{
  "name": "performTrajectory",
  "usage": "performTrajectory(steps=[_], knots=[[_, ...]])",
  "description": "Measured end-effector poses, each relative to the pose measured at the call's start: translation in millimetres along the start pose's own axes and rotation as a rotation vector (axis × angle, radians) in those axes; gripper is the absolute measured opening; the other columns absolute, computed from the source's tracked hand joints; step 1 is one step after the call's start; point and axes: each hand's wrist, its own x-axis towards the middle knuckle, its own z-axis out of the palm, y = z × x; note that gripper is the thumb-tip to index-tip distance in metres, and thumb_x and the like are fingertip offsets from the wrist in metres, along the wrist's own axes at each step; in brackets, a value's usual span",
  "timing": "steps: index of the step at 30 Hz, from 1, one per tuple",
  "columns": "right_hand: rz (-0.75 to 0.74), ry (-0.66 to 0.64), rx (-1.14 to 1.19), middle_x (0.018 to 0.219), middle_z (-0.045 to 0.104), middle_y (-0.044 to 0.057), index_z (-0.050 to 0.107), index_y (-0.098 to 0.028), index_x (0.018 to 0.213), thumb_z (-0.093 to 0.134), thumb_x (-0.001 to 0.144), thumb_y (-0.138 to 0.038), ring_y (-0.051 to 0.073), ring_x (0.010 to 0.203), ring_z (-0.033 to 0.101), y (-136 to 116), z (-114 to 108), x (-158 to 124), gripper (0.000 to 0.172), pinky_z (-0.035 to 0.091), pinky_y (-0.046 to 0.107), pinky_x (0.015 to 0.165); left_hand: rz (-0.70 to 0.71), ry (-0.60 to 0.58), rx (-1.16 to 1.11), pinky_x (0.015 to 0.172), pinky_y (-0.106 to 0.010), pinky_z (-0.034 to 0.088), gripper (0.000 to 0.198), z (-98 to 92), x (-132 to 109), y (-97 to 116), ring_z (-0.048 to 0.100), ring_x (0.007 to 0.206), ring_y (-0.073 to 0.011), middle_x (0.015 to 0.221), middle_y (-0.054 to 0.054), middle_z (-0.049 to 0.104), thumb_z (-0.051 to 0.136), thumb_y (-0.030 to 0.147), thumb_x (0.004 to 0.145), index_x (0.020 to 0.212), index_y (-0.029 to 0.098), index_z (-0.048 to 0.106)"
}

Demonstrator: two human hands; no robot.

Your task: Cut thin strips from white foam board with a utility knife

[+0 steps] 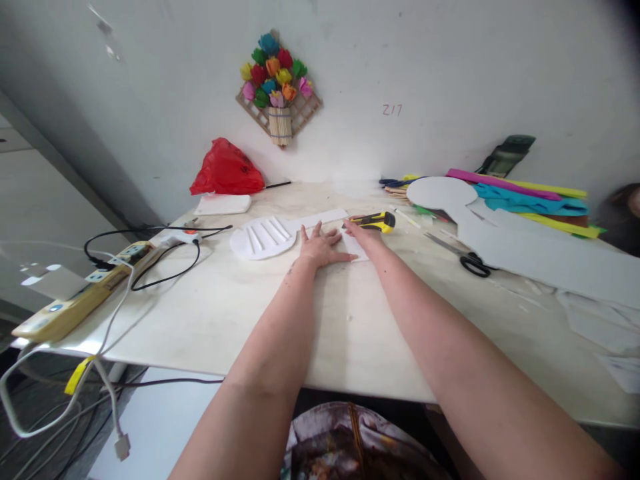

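My left hand lies flat with its fingers spread, pressing on a white piece of board. In my right hand is a yellow-and-black utility knife, its front end low at the board and its handle pointing right. Left of my hands lies a round white board shape with several thin white strips across it. A long white strip reaches from behind it toward the knife. My left hand partly covers the board under it.
Black-handled scissors and a large white board cutout lie at the right, before coloured sheets. A red plastic bag sits at the back left. A power strip with cables runs along the left edge.
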Motion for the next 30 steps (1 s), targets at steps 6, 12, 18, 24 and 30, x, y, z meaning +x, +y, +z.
performTrajectory(steps=[6, 12, 18, 24, 30], knots=[[0.035, 0.024, 0.078, 0.072, 0.066, -0.003, 0.061, -0.023, 0.085, 0.067, 0.069, -0.038, 0.013, 0.071, 0.064, -5, 2, -5, 0.023, 0.051, 0.026, 0.076, 0.016, 0.003, -0.018, 0.104, -0.065, -0.015, 0.079, 0.5, 0, 0, -0.007, 0.142, -0.0321, 0.151, 0.009, 0.024, 0.031, 0.076, 0.075, 0.144, 0.037, 0.028], [0.040, 0.011, 0.094, 0.075, 0.065, -0.004, 0.061, -0.022, 0.087, 0.066, 0.070, -0.036, 0.011, 0.069, 0.064, -8, 2, -9, 0.023, 0.051, 0.027, 0.077, 0.014, -0.002, -0.027, 0.103, -0.064, -0.016, 0.077, 1.8, 3, 0, -0.005, 0.142, -0.0308, 0.151, 0.010, 0.024, 0.031, 0.075, 0.075, 0.143, 0.039, 0.029], [0.038, 0.011, 0.074, 0.073, 0.065, -0.004, 0.062, -0.021, 0.083, 0.067, 0.068, -0.037, 0.010, 0.071, 0.064, -6, 2, -6, 0.022, 0.051, 0.027, 0.079, 0.007, -0.017, -0.037, 0.104, -0.064, -0.016, 0.078, 1.1, 4, 0, -0.003, 0.142, -0.0302, 0.151, 0.010, 0.023, 0.032, 0.076, 0.074, 0.143, 0.039, 0.028], [0.059, 0.039, 0.044, 0.067, 0.065, -0.003, 0.063, -0.022, 0.077, 0.067, 0.069, -0.032, 0.011, 0.067, 0.063, -10, 2, -9, 0.014, 0.051, 0.023, 0.071, 0.011, -0.017, -0.032, 0.104, -0.064, -0.014, 0.079, 1.9, 5, -2, -0.003, 0.142, -0.0319, 0.151, 0.010, 0.024, 0.031, 0.077, 0.073, 0.143, 0.040, 0.028], [0.073, 0.035, 0.018, 0.064, 0.064, -0.004, 0.064, -0.023, 0.081, 0.066, 0.069, -0.032, 0.011, 0.067, 0.064, -11, 1, -9, 0.015, 0.051, 0.024, 0.072, 0.015, -0.022, -0.043, 0.104, -0.065, -0.014, 0.078, 2.7, 6, -3, -0.001, 0.142, -0.0318, 0.151, 0.010, 0.023, 0.032, 0.076, 0.074, 0.143, 0.040, 0.028]])
